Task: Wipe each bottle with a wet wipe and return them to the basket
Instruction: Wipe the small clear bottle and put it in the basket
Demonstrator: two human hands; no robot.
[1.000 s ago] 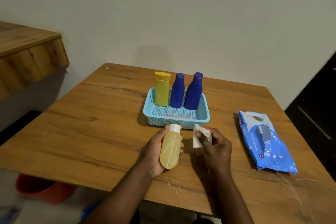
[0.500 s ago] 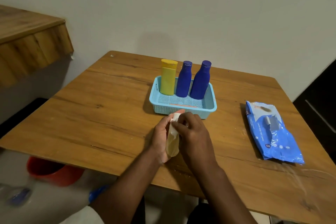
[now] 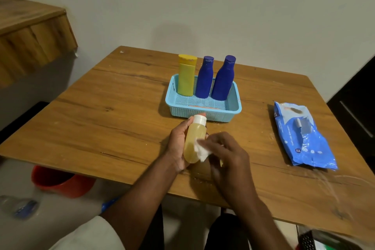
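Wooden surface (image 3: 121, 107) by a plain wall. Left hand (image 3: 178, 148) gripping amber bottle (image 3: 192, 142), now uncovered again. Right hand (image 3: 227, 154) pinching wet wipe (image 3: 200, 151), slid down to bottle's lower side. Blue basket (image 3: 203, 110) just beyond, holding yellow bottle (image 3: 186, 76) and two blue.

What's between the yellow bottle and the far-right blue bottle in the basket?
In the head view, a second blue bottle stands between the yellow bottle and the right blue bottle, all upright in the basket.
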